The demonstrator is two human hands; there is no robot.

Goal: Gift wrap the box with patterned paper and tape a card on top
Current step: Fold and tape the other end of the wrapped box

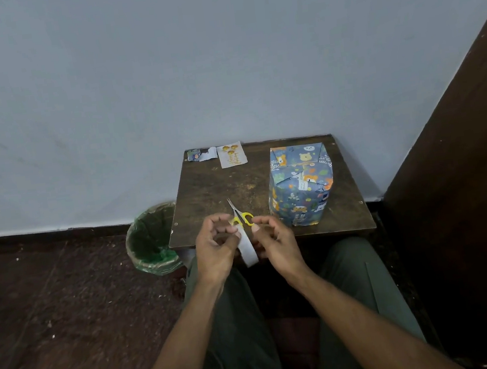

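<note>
Box (300,185) stands wrapped; both hands, left (215,246) and right (277,241), pinch the tape strip (248,249): keep it taut, unfolded.

A wrapped box (300,185) stands at the table's (206,195) right edge, a card (232,154) and paper scraps (201,154) along its back edge, scissors (239,214) near its front edge, a bin (151,240) on the floor left
</note>
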